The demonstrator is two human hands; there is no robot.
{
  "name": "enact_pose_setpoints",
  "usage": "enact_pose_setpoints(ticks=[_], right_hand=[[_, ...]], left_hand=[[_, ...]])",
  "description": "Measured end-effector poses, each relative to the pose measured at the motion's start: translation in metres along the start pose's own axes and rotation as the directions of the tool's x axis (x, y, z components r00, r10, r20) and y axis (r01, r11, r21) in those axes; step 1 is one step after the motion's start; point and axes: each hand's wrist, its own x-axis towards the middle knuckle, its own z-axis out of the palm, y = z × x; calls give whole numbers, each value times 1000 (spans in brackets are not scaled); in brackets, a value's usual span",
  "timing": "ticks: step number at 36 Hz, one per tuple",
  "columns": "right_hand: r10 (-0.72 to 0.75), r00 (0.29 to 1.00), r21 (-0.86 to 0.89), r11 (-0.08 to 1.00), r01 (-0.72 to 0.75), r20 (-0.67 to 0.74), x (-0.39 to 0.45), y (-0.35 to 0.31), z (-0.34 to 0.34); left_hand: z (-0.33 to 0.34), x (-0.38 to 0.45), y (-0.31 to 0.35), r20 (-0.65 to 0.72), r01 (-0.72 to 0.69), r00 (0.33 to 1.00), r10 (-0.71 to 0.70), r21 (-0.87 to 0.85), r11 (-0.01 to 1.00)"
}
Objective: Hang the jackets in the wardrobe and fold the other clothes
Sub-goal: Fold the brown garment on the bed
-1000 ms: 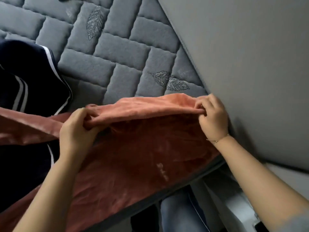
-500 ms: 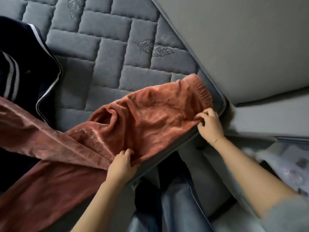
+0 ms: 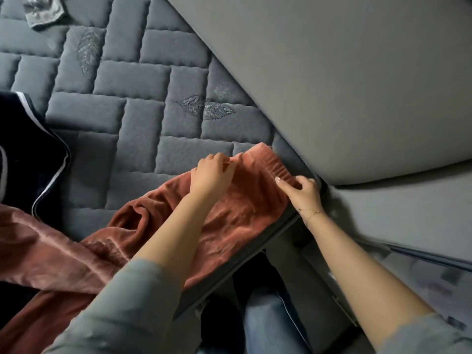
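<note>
A grey quilted mattress (image 3: 143, 129) fills most of the view, stitched in brick-like panels with embroidered leaves here and there; a plain grey headboard or padded panel (image 3: 332, 80) rises along its right side, meeting the mattress at the corner. Across the near corner lies a rust-coloured velvety garment (image 3: 237, 215), its ribbed waistband or hem (image 3: 270, 164) turned toward the headboard; the rest of it trails off to the lower left, bunched and creased, with a rumpled fold near the middle. The left hand (image 3: 212, 172) sits on the far edge of the ribbed band, fingers curled and seeming to pinch the fabric there, though motion blur makes the grip hard to confirm; the right hand (image 3: 304, 192) is at the band's near end just by the mattress edge, thumb and forefinger pinching the cloth, a thin bracelet on the wrist. Both forearms are bare below pushed-up grey sleeves (image 3: 122, 310). At the left, a dark navy garment with white piping (image 3: 30, 154) lies on the mattress, partly overlapping the rust one; a small grey piece of cloth (image 3: 43, 14) rests at the top left corner; blue jeans (image 3: 268, 315) on the person's legs show below the mattress edge.
</note>
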Motion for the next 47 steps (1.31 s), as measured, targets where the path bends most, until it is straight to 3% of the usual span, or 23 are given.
enact_pose_setpoints(ticks=[2,6,8,10,12,14,20,26,30,32,34,36,43,45,47], right_hand=[[-30,1000,-29,999,30,9,1,2,-2],[-248,962,1,968,250,-116,-7,6,-11],[-275,954,50,958,282,-116,-6,12,-17],[-178,984,133,975,180,-26,-4,17,-22],[-58,995,193,980,42,78,-2,21,-25],[-9,995,198,980,-10,96,1,23,-25],[96,995,259,961,-98,19,20,15,-14],[235,971,372,899,-233,40,14,14,-5],[332,938,467,817,-340,102,-1,17,1],[322,942,497,805,-324,92,-10,18,5],[317,945,519,795,-313,84,-18,18,9],[322,941,540,777,-323,100,-24,21,16],[414,910,511,773,-375,42,-53,25,36],[392,919,426,837,-344,-30,-70,19,42],[287,953,253,933,-255,-100,-90,12,50]], left_hand=[[11,25,12,70,17,997,-26,125,992],[30,48,22,266,-8,961,-77,304,953],[34,53,22,354,-41,933,-67,290,956],[32,58,20,387,-31,922,-25,139,990],[27,63,19,344,-13,938,42,-86,996],[24,68,19,235,-56,967,99,-183,981],[40,72,21,-49,-129,991,125,-105,986],[56,45,30,-269,-39,962,53,56,998],[73,-6,23,-339,-200,918,207,55,978],[84,-27,9,-234,-232,939,254,117,966],[96,-33,-7,-18,-173,983,180,198,965],[106,-26,-19,114,-141,987,113,281,949],[99,-13,-25,237,-223,957,165,244,944],[84,-17,-29,268,-263,939,215,159,951],[64,-25,-35,210,-255,943,258,-38,966]])
